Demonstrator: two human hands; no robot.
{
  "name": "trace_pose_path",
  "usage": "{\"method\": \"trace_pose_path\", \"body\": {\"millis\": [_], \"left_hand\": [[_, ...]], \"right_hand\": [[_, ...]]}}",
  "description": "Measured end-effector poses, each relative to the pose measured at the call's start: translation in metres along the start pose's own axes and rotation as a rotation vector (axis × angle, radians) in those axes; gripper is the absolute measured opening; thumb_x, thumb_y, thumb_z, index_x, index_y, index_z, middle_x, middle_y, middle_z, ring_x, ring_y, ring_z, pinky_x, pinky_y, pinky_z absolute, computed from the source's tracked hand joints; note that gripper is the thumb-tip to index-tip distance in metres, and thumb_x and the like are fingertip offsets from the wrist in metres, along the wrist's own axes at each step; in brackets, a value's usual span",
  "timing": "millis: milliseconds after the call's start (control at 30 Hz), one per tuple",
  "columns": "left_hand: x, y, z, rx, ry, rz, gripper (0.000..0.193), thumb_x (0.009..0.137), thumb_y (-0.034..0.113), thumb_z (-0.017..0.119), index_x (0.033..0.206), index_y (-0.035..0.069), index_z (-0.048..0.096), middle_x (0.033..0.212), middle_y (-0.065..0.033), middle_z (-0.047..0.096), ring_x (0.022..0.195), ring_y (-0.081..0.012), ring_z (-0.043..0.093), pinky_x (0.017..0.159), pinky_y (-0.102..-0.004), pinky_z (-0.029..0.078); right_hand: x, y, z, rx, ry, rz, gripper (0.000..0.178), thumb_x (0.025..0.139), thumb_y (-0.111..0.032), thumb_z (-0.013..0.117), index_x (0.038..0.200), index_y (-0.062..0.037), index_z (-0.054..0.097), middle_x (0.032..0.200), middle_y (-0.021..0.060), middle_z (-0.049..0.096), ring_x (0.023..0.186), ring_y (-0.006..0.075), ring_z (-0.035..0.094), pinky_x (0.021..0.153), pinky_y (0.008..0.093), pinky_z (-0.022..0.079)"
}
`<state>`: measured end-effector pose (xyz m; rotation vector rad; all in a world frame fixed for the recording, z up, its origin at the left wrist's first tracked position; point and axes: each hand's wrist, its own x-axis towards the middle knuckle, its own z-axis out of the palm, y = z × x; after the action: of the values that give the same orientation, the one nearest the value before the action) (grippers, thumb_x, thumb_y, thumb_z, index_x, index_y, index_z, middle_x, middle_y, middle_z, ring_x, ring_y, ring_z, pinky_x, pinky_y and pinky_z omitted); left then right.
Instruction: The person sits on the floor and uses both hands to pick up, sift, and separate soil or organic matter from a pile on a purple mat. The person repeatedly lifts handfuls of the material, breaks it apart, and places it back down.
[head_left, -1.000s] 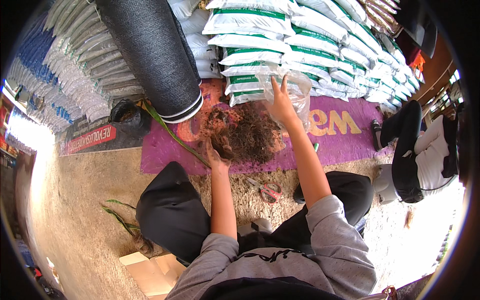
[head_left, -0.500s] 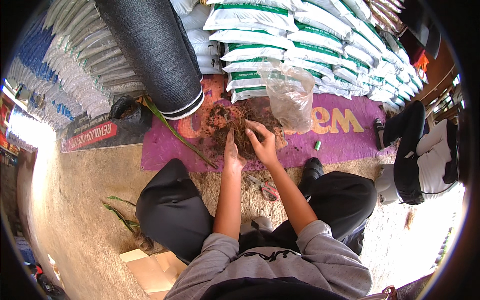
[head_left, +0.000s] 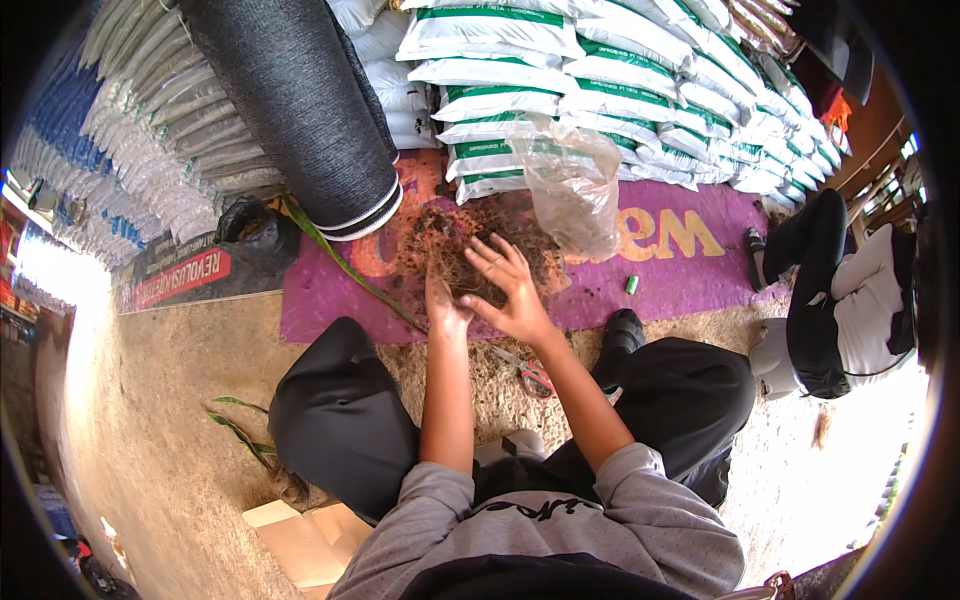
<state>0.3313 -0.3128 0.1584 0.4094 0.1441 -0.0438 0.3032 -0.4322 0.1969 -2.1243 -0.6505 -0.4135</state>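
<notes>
A dark clump of soil and fibrous roots lies on the purple banner in front of me, with loose crumbs around it. My right hand rests over the clump's near right side, fingers spread and thumb reaching toward the other hand. Upright along the near left side stands my left hand, its fingers stretched out against the soil and partly hidden by it. Red-handled scissors lie on the floor beneath my right forearm. A long green leaf stretches across the banner at the left.
A cloudy plastic bag stands behind the clump, before stacked white-and-green sacks. A large black mesh roll leans at the left, near a black pot bag. Another person is at the right. A green cylinder lies nearby.
My right hand has turned and spread its fingers over the clump, where before they were pinched at the roots. My left hand has shifted slightly left.
</notes>
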Motion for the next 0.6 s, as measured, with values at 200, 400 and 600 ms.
{"method": "trace_pose_path", "body": {"millis": [200, 400, 600], "left_hand": [[0.016, 0.009, -0.025, -0.190, -0.154, 0.016, 0.030, 0.090, 0.022, 0.039, 0.112, 0.004, 0.049, 0.104, -0.0098, 0.058, 0.092, -0.0211, 0.060, 0.075, -0.0349, 0.055], [0.004, 0.006, -0.016, -0.029, -0.057, -0.098, 0.026, 0.090, 0.023, 0.041, 0.103, 0.003, 0.053, 0.092, -0.0068, 0.060, 0.075, -0.0188, 0.061, 0.056, -0.0272, 0.054], [-0.009, 0.003, 0.010, 0.202, 0.010, -0.094, 0.031, 0.090, 0.026, 0.042, 0.105, 0.000, 0.052, 0.092, -0.0096, 0.059, 0.082, -0.0194, 0.059, 0.067, -0.0265, 0.053]], "right_hand": [[0.000, 0.007, -0.003, 0.154, -0.053, -0.002, 0.051, 0.054, -0.015, 0.078, 0.103, -0.0154, 0.064, 0.131, 0.0060, 0.042, 0.121, 0.0343, 0.036, 0.098, 0.0444, 0.033], [0.000, 0.006, 0.002, 0.162, 0.040, -0.019, 0.032, 0.056, -0.011, 0.077, 0.085, -0.0063, 0.066, 0.125, 0.0098, 0.047, 0.115, 0.0310, 0.042, 0.095, 0.0410, 0.035], [0.008, -0.008, -0.001, 0.226, 0.299, 0.067, 0.052, 0.053, -0.012, 0.080, 0.094, -0.0041, 0.050, 0.110, 0.0132, 0.045, 0.103, 0.0295, 0.047, 0.087, 0.0391, 0.039]]}}
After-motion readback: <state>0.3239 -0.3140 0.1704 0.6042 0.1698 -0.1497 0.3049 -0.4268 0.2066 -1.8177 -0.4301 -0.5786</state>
